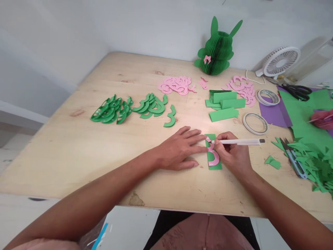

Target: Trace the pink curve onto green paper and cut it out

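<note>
A green strip [211, 157] lies on the bench [65, 149], and on this strip is a pink cut-out [216, 158] with a curved outline. The left hand [186, 148] is at the left of the green strip. It is laid flat and grasps nothing, while its foremost fingertips reach onto the strip, at the pink cut-out. The right hand [231, 151] is at the right of the green strip and grasps a white pen [241, 141]. The pen's tip is at the upper part of the pink cut-out; whether it touches, I cannot tell. Beyond the green strip are folded green papers [231, 103]. To the left of the strip and farther back, there are green wavy pieces [147, 105]. To the right of the strip lie a tape roll [256, 132] and, farther right, small snips [289, 151] beside green scraps [319, 166].
</note>
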Available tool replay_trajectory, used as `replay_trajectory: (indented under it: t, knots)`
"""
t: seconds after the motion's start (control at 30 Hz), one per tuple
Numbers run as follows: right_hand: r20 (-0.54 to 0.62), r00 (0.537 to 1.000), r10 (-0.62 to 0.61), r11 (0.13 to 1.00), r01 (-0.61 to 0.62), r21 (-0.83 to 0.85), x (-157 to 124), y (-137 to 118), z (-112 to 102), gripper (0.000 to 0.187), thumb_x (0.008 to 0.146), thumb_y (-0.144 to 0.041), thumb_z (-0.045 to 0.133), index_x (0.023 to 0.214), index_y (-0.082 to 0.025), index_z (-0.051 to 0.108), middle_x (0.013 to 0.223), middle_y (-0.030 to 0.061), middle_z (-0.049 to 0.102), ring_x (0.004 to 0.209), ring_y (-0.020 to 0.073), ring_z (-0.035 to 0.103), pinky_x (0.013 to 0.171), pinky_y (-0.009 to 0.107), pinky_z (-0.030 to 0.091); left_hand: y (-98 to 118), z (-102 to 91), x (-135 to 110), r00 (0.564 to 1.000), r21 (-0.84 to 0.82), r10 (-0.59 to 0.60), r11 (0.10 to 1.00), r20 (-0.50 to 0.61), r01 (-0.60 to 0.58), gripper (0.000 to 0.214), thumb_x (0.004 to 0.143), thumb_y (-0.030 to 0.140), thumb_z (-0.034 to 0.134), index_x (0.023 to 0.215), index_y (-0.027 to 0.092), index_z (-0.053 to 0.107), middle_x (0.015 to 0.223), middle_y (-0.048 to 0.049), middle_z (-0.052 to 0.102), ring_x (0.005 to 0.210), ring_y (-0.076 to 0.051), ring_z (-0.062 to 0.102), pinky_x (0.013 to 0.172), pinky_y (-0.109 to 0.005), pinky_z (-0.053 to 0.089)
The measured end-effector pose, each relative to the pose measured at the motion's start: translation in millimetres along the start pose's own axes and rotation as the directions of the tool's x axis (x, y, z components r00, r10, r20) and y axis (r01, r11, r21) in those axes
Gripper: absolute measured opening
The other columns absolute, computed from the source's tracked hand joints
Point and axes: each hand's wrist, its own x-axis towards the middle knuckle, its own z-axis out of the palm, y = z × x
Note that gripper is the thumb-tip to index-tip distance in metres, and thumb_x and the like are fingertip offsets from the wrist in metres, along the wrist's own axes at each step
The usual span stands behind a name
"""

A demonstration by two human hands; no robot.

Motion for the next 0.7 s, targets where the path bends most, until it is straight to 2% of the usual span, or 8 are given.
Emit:
replay_trajectory:
  t: [0.3,0.7]
  knots:
    - [-0.022,1.0,-0.009,1.0,0.009,-0.029,-0.1,-2.0,-1.0,0.007,0.078,-0.021,0.056,0.071,-0.02,0.056,0.053,-0.0041,0.053,0.041,0.0087,0.041,0.039,0.022,0.031,-0.5,-0.7,0.0,1.0,-0.008,0.004,1.0,0.016,-0.004,0.046,0.087,0.041,0.052,0.131,0.028,0.051,0.146,-0.0086,0.041,0.135,-0.032,0.031,0.11,-0.052,0.02]
    - [-0.024,1.0,-0.01,0.998,0.008,-0.059,-0.2,-5.0,-3.3,0.008,0.077,-0.02,0.055,0.069,-0.02,0.055,0.051,-0.0045,0.052,0.04,0.0087,0.041,0.039,0.022,0.031,-0.6,-0.6,0.2,1.0,-0.01,0.003,1.0,0.011,-0.003,0.046,0.087,0.041,0.051,0.131,0.029,0.051,0.146,-0.008,0.041,0.135,-0.032,0.031,0.109,-0.052,0.021]
